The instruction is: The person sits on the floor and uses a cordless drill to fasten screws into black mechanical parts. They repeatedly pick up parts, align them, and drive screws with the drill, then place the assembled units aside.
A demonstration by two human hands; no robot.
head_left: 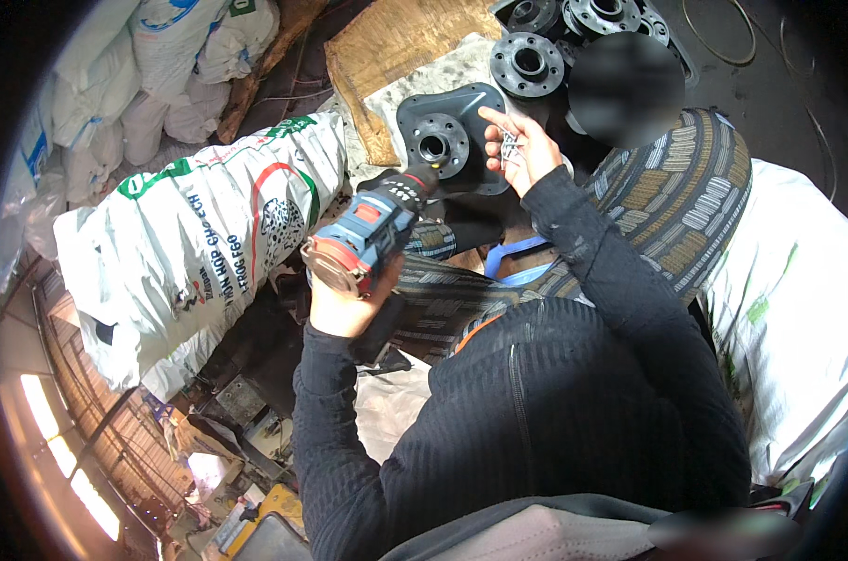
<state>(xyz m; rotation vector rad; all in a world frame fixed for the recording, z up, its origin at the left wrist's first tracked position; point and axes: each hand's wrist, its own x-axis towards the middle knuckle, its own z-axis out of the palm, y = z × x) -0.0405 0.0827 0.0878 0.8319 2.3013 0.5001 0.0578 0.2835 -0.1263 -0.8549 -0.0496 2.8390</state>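
Note:
My left hand (pixel 343 307) is wrapped round the grip of a blue and red cordless drill (pixel 373 224). The drill's nose points at a round flange with a central hole (pixel 440 147), set on a dark grey moulded plate (pixel 474 103). Whether the bit touches the flange I cannot tell. Just right of the plate, my right hand (pixel 536 150) holds a few thin silvery screws (pixel 510 147) in its curled fingers, with the index finger stretched toward the plate.
Several dark round flanges (pixel 528 64) are heaped beyond the plate, partly behind a blurred patch. A worn wooden board (pixel 387 56) lies at the back. White printed sacks (pixel 209 224) stand at the left, another white sack (pixel 789 280) at the right. A blue strap (pixel 513 254) lies near my legs.

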